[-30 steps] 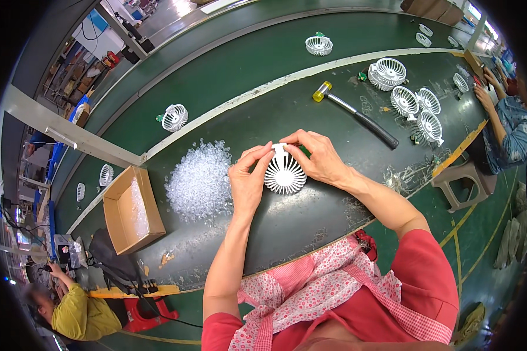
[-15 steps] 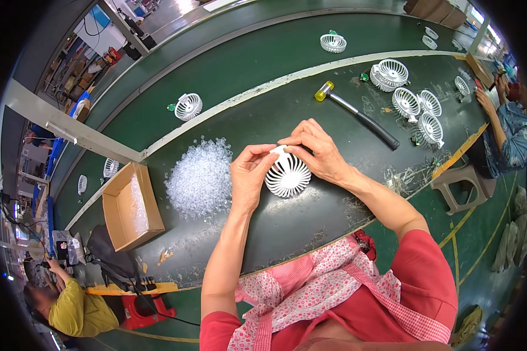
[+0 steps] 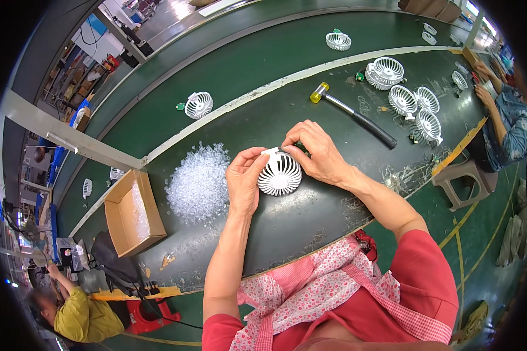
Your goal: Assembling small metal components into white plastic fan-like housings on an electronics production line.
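A white slatted fan housing (image 3: pixel 280 178) stands tilted on the dark bench in front of me. My left hand (image 3: pixel 243 178) pinches its upper left rim between thumb and fingers. At the housing's upper right, my right hand (image 3: pixel 319 153) is closed, thumb and forefinger about a small green circuit board (image 3: pixel 299 146), which the fingers partly hide. Left of my hands lies a heap of small clear plastic pieces (image 3: pixel 198 184). Beyond my right hand lies a hammer (image 3: pixel 352 114) with a yellow head and black handle.
Several more white housings (image 3: pixel 403 100) lie at the right of the bench. A cardboard box (image 3: pixel 136 213) stands at the left. Behind a pale rail, a green conveyor (image 3: pixel 263 64) carries housings. Co-workers sit at both ends, one in a blue sleeve (image 3: pixel 512 126), one in a yellow shirt (image 3: pixel 88 313).
The housing in my hands has shifted slightly left. My right fingertips have come away from its top to the green circuit board. Housings on the conveyor have moved right.
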Demonstrator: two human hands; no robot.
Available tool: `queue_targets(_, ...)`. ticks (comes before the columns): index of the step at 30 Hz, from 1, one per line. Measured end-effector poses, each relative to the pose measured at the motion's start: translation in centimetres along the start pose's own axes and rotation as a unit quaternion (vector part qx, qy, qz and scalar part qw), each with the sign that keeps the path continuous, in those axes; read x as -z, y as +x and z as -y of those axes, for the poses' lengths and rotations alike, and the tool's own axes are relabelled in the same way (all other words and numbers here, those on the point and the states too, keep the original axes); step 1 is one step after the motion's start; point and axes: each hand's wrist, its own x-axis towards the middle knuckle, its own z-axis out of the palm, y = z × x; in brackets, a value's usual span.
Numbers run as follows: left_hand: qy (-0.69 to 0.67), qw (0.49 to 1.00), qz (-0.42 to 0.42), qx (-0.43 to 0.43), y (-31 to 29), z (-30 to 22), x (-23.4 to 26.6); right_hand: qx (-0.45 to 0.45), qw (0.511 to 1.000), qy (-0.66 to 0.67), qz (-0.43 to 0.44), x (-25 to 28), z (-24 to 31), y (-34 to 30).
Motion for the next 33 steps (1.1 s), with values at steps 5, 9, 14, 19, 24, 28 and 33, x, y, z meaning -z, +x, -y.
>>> queue_targets(5,0.005,1.0,-0.013,-0.014,0.0,0.0,-0.1,0.011,1.0,-0.016,-0.006,0.0,0.1,-0.2)
queue_targets(9,0.033,0.997,0.017,-0.07,0.1,0.1,-0.3,-0.024,0.999,0.029,0.001,-0.4,0.3,-0.1)
queue_targets(14,0.085,0.989,0.04,-0.112,0.0,-0.3,-0.5,-0.129,0.977,0.162,0.049,0.1,1.0,0.3)
queue_targets(19,0.181,0.972,0.065,-0.132,-0.2,-0.5,-0.7,-0.126,0.976,0.15,0.09,0.8,0.0,0.2)
queue_targets(24,0.223,0.959,0.074,-0.16,-0.5,-0.4,-0.8,-0.162,0.958,0.219,0.09,0.5,0.0,-0.1)
queue_targets(28,0.255,0.945,0.075,-0.189,-0.5,-0.2,-0.7,-0.18,0.95,0.237,0.092,0.5,0.1,0.0)
queue_targets(33,0.25,0.949,0.057,-0.185,-0.6,-0.1,-0.9,-0.196,0.945,0.243,0.096,0.4,0.2,0.1)
